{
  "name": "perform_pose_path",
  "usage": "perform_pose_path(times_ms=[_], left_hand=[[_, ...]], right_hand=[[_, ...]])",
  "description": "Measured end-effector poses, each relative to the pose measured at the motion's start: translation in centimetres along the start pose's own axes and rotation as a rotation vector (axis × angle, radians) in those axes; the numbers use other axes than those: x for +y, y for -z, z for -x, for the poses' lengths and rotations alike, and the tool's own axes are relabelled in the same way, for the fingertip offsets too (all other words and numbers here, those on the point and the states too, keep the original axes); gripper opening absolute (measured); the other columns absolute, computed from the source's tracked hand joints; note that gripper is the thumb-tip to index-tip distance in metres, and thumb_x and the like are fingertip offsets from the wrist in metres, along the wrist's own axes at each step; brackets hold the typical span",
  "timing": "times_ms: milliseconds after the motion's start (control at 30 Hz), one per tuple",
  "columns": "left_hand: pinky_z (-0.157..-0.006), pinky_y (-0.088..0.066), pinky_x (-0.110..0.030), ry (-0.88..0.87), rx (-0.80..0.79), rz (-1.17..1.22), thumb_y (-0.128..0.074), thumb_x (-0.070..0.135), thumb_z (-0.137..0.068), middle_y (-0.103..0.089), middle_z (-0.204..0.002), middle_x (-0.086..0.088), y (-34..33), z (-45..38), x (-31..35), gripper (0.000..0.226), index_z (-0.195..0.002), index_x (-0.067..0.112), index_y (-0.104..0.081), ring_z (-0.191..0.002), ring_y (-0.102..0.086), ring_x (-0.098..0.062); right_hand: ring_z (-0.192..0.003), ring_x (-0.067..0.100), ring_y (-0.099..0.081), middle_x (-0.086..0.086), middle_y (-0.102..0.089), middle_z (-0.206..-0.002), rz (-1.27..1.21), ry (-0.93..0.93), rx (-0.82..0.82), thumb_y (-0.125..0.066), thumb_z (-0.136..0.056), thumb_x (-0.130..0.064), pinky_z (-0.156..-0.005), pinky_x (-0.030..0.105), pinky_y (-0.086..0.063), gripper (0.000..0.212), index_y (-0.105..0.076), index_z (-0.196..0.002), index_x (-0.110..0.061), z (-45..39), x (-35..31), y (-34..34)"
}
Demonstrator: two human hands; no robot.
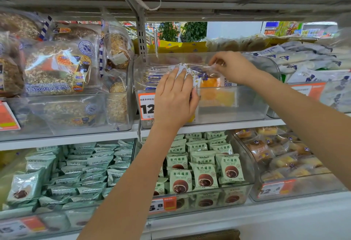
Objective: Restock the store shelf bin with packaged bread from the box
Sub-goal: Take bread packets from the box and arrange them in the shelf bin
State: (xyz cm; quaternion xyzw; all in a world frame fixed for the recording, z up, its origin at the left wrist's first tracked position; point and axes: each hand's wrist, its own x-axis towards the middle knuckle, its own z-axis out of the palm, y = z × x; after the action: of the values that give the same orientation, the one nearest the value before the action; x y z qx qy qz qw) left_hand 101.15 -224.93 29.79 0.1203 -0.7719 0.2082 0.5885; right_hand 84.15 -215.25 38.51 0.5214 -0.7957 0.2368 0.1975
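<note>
Shelving (218,125): white store shelves in two visible tiers, clear plastic bins side by side on each.
Upper-left bin (66,114): packed with large clear bags of seeded loaves (57,68), blue-and-white print on the wrappers.
Middle upper bin (237,105): clear-walled, only partly filled — holds the packaged bread at its left and middle, an orange price tag (146,106) on its front wall.
Upper-right bin (322,95): stacked with pale wrapped packs, blue print.
Lower bins: mint-green packets (203,173) in the left and middle ones, small yellow cakes (281,158) in clear wrap in the right one.
Packaged bread (190,72): clear wrapper with blue-and-white print, lying across the top of the middle upper bin, held between both hands above orange-yellow packs already inside.
Left hand (175,99): back toward the camera, fingers reaching up over the bin's front edge, gripping the near end of the bread wrapper.
Right hand (230,65): reaching in from the right — fingertips pinching the wrapper's far end.
</note>
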Motion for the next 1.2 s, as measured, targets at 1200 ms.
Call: perform_pose_path(times_ms=[1200], left_hand=[[-0.083,-0.05,-0.036,1.02,-1.626,0.363,-0.051,0.02,-0.092,-0.062,-0.114,-0.013,13.4,47.5,6.8,0.023,-0.112,0.012,-0.059,-0.1,-0.059,-0.031]], right_hand=[[-0.125,0.031,-0.047,0.008,-0.042,-0.142,-0.449,-0.531,-1.056,-0.053,-0.095,-0.024,-0.091,0.029,-0.044,0.062,-0.024,-0.148,-0.016,46.6,-8.6,-36.3]])
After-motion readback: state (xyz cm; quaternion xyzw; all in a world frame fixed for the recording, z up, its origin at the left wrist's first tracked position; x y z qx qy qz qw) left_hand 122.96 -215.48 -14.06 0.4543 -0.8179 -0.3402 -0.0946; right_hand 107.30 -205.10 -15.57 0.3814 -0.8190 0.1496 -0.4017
